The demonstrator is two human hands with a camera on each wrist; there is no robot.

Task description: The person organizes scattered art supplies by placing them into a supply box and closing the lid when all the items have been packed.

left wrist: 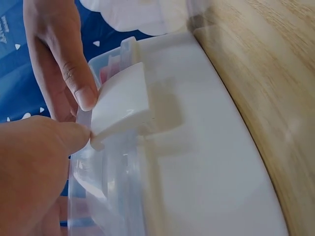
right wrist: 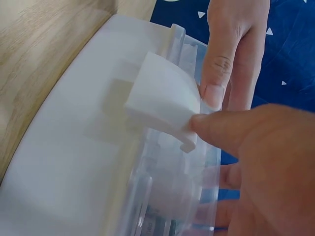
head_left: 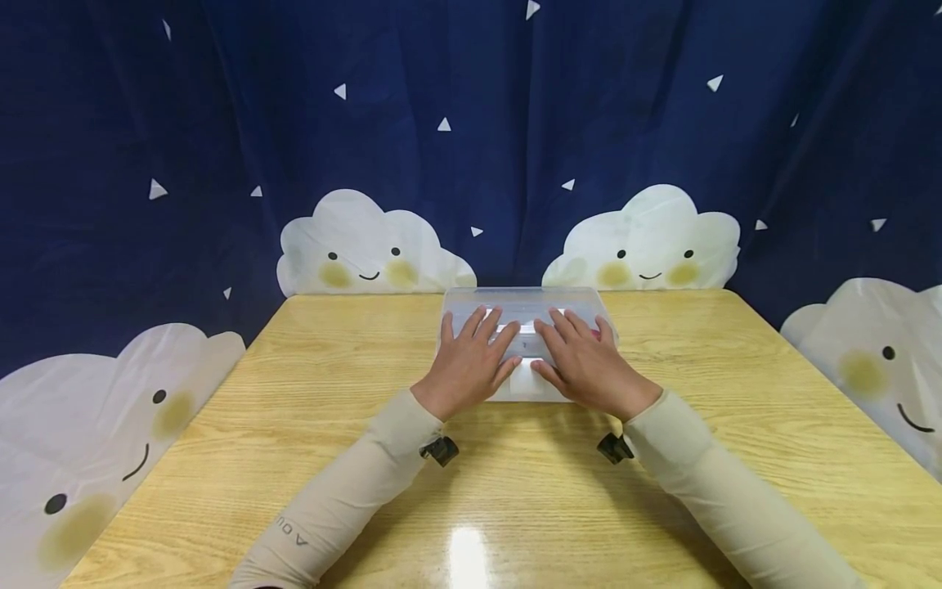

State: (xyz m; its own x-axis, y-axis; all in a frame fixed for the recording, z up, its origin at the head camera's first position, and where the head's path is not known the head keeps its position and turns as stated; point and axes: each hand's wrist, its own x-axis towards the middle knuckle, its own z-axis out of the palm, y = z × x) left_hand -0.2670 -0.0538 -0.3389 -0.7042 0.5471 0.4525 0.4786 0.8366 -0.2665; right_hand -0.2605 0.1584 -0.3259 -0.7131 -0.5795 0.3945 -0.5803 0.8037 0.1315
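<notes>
A plastic box with a see-through lid (head_left: 522, 300) and a white body (left wrist: 197, 113) sits on the table. My left hand (head_left: 468, 360) and right hand (head_left: 586, 360) rest side by side on the lid, fingers spread and pointing away from me. On the box's near side, a white latch (right wrist: 165, 93) stands tilted out from the wall. My left thumb (left wrist: 74, 135) touches or nearly touches the latch's edge, and the right thumb (right wrist: 216, 128) lies against it from the other side. Something pink (head_left: 595, 334) shows through the lid; other contents are unclear.
The box stands near the far edge of a wooden table (head_left: 353, 352). Behind it hangs a dark blue curtain (head_left: 412, 98) with white triangles and smiling clouds. Small black cameras (head_left: 440, 451) are worn under both wrists.
</notes>
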